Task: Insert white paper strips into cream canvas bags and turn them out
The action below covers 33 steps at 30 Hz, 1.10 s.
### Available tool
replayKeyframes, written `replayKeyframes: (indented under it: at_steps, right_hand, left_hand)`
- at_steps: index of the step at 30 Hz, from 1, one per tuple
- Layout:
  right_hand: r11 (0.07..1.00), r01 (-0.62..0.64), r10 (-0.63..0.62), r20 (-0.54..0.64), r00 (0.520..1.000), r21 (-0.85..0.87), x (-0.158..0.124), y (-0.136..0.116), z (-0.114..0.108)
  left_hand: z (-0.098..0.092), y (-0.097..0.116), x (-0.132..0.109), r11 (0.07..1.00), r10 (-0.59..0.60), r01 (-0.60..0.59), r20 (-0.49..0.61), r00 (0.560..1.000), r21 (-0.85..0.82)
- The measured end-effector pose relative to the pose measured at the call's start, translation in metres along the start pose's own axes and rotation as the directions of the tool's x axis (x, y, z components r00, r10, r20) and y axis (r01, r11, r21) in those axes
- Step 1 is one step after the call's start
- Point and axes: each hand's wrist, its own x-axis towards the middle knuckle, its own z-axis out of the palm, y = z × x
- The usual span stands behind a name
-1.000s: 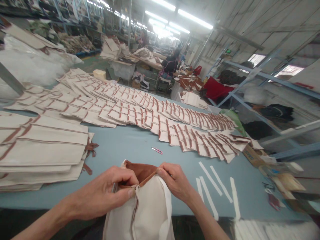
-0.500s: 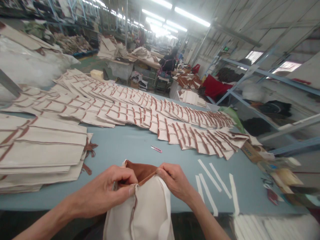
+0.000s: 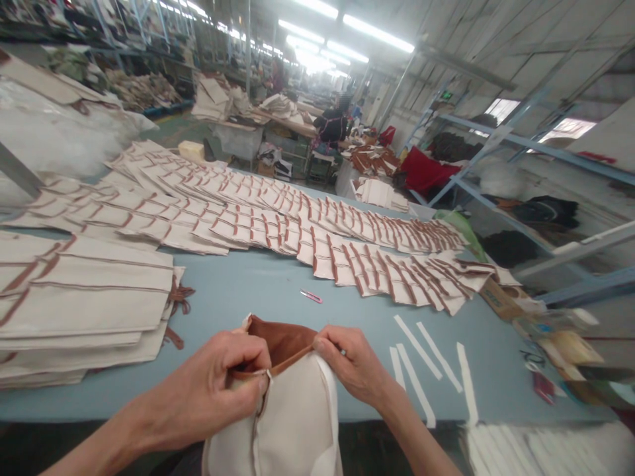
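Observation:
A cream canvas bag point(image 3: 278, 423) hangs from both my hands at the table's near edge, with its brown lining point(image 3: 280, 342) showing inside the mouth. My left hand point(image 3: 213, 377) pinches the rim on the left side, its fingers folded over a brown-edged seam. My right hand point(image 3: 350, 363) grips the opposite rim, with the thumb and fingers closed on the fabric. Most of the bag's lower part drops below the table edge, and its bottom is out of view.
A pale blue table point(image 3: 238, 277) carries a stack of canvas panels point(image 3: 84, 297), long overlapping rows of brown-striped canvas pieces point(image 3: 278, 225), a small pink cutter point(image 3: 311, 297) and white strips point(image 3: 421, 370). A seated co-worker point(image 3: 333, 125) works far beyond, beside metal shelving point(image 3: 520, 165).
The bag's mouth has opened a little wider, showing more brown lining. My left hand has drawn its rim down and along, and the view has drifted slightly.

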Motion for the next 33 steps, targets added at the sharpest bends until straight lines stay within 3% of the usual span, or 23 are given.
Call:
replayKeyframes:
  at_steps: [5,12,15,18,26,33]
  right_hand:
    - [1.000,0.009,-0.009,-0.014,1.000,0.002,0.001,-0.007,0.000]
    - [0.997,0.074,-0.072,-0.054,0.996,0.026,0.003,-0.022,-0.002]
    - [0.983,0.181,-0.181,-0.095,0.979,-0.008,0.005,-0.037,0.002]
    - [0.942,0.330,-0.335,-0.135,0.933,-0.055,0.009,-0.052,0.010]
    - [0.862,0.471,-0.498,-0.145,0.855,-0.186,0.011,-0.067,0.022]
    - [0.827,0.456,-0.522,-0.148,0.840,-0.328,0.005,-0.072,0.031]
  left_hand:
    - [-0.001,-0.002,-0.006,0.998,0.019,-0.020,0.017,1.000,0.064]
    - [-0.009,-0.022,-0.020,0.978,0.163,-0.168,0.052,0.985,0.119]
    - [-0.009,-0.025,-0.023,0.958,0.253,-0.258,0.053,0.966,0.125]
    - [-0.009,-0.025,-0.024,0.945,0.310,-0.312,0.041,0.950,0.101]
    - [-0.007,-0.034,-0.027,0.978,0.200,-0.199,-0.001,0.980,0.067]
    - [-0.006,-0.034,-0.031,0.986,0.167,-0.168,0.008,0.986,0.023]
